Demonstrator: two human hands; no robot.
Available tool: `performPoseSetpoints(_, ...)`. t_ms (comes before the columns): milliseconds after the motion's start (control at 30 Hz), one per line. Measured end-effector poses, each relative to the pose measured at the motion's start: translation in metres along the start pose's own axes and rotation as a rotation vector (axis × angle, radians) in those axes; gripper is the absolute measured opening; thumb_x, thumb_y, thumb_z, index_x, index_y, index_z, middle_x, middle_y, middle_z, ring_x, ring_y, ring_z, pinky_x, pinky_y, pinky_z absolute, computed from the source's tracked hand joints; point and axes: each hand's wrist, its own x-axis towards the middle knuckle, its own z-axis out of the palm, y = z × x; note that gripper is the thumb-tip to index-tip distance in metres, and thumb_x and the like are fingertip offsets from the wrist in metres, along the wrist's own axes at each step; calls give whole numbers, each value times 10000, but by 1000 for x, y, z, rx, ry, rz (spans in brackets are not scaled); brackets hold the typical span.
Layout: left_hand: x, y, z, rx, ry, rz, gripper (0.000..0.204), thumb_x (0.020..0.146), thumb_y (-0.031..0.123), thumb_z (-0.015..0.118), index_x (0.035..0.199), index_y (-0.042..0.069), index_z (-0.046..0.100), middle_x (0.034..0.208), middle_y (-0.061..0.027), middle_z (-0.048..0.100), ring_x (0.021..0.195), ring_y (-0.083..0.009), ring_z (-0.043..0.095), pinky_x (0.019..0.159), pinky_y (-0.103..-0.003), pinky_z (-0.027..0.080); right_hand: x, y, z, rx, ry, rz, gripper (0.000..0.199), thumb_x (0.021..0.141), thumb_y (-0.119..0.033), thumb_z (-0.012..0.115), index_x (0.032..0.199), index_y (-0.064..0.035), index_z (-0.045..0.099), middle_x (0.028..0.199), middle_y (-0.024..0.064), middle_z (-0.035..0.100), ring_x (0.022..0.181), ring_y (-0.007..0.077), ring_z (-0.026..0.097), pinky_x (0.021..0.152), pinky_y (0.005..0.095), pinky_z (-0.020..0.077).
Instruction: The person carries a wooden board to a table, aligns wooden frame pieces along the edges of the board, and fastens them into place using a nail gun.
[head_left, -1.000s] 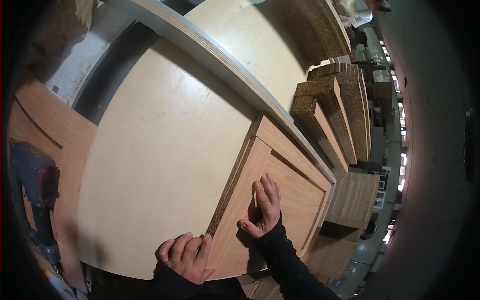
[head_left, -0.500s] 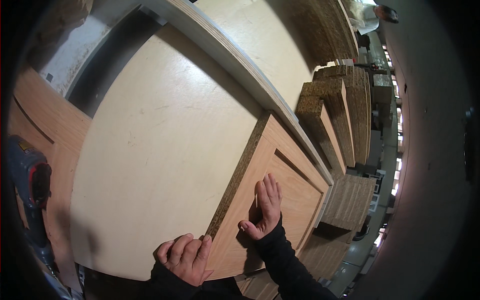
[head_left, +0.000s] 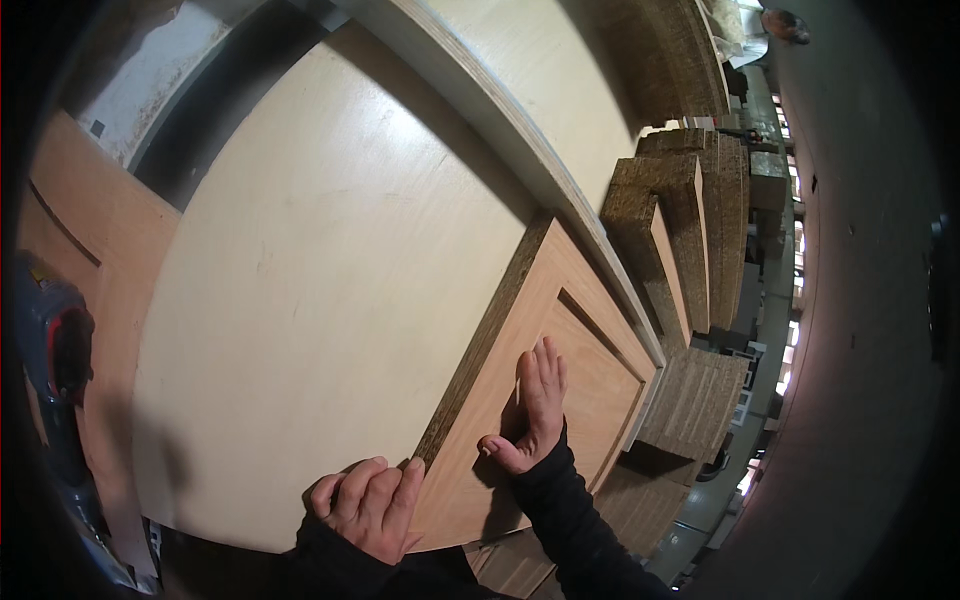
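Note:
A reddish-brown wooden door panel (head_left: 580, 330) with a recessed centre lies on a large pale plywood sheet (head_left: 330, 300). My right hand (head_left: 532, 405) rests flat on the panel, fingers together and thumb spread, palm down. My left hand (head_left: 368, 505) sits at the panel's near left corner, fingers curled over its dark chipboard edge (head_left: 480, 345) where it meets the pale sheet. Both forearms wear dark sleeves.
A power tool with a red and blue body (head_left: 55, 350) lies at the far left on a brown board (head_left: 110, 240). Stacks of chipboard panels (head_left: 690, 250) stand to the right. A pale board edge (head_left: 470, 110) runs diagonally beyond the sheet.
The view has shifted slightly, so panel and sheet sit a little higher and to the right. Both hands keep the same hold on the panel.

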Motion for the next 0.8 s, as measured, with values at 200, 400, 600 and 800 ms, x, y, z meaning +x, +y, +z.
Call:
performPoseSetpoints(200,1,-1,-1,4,-21,-15,780,439,392,725,1118,66,522,936,-34,457,992,-215,397,785,-428,255,-2,3,-2,5,-75,34,936,668,-592,556,1321,0,244,1370,206,228,1300,328,142,1029,442,31)
performPoseSetpoints(400,6,-2,-2,-1,-22,-25,760,447,394,717,1115,83,533,935,-31,452,998,-217,391,788,-414,253,4,3,-5,105,-71,89,1039,628,-588,616,1339,14,157,1382,182,216,1311,298,112,1033,422,10)
performPoseSetpoints(600,4,0,-6,-5,-17,-34,746,470,412,702,1120,89,528,1021,-40,447,1053,-226,365,811,-412,245,7,-2,-11,75,-92,80,1058,615,-593,626,1338,19,153,1382,174,218,1312,293,106,1037,408,9)
performPoseSetpoints(800,0,1,-3,44,-60,-70,740,503,433,680,1137,90,512,1135,-49,434,1122,-238,331,847,-404,243,1,-2,-5,60,-92,73,1060,613,-602,622,1332,29,165,1375,177,234,1311,294,115,1038,405,16)
